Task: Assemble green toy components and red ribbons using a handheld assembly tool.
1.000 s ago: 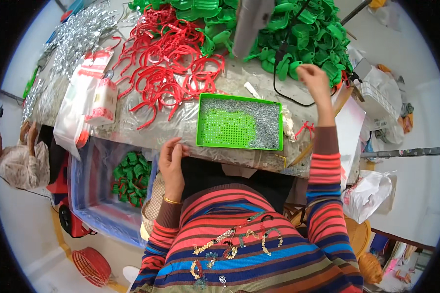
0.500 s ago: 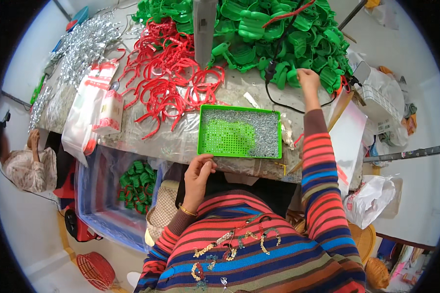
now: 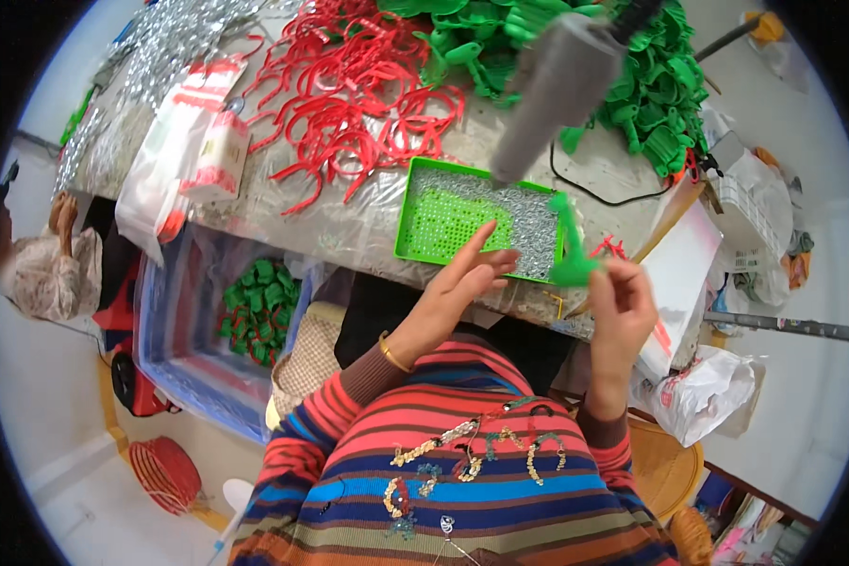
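We judged that the green plastic piece could slip, as the right hand seemed to pinch only its near end, or could clip the green tray beyond the hands and scatter its silver bits. The right hand was closed on the piece, which reached ahead over the tray's right edge. The left hand was wide, holding nothing; we couldn't tell whether its fingers touched the tray.
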The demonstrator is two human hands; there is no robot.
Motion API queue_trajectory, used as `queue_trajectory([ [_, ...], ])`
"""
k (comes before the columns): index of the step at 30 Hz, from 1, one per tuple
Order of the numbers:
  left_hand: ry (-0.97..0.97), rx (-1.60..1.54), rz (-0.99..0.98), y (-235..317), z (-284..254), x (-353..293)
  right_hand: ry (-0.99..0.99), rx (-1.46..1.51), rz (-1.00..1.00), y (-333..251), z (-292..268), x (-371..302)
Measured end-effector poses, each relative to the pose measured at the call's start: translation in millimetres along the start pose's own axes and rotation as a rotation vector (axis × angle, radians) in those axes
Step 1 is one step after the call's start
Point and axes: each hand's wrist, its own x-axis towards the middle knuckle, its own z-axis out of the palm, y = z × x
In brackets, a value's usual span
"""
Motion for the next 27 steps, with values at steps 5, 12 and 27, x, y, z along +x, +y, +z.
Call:
queue_trajectory([
  [5,0.03,-0.034,-0.124,-18,-1,-2,-0.335,0.076,0.157,-9,23,-33],
  [12,0.099,-0.579,0.067,3,-22,-26,-0.691,0.131,0.021,-19,90,-21],
  [27,0.567,-0.785,0.204,1,-111,-113,-0.799,-0.41,-0.526,30,333,30],
])
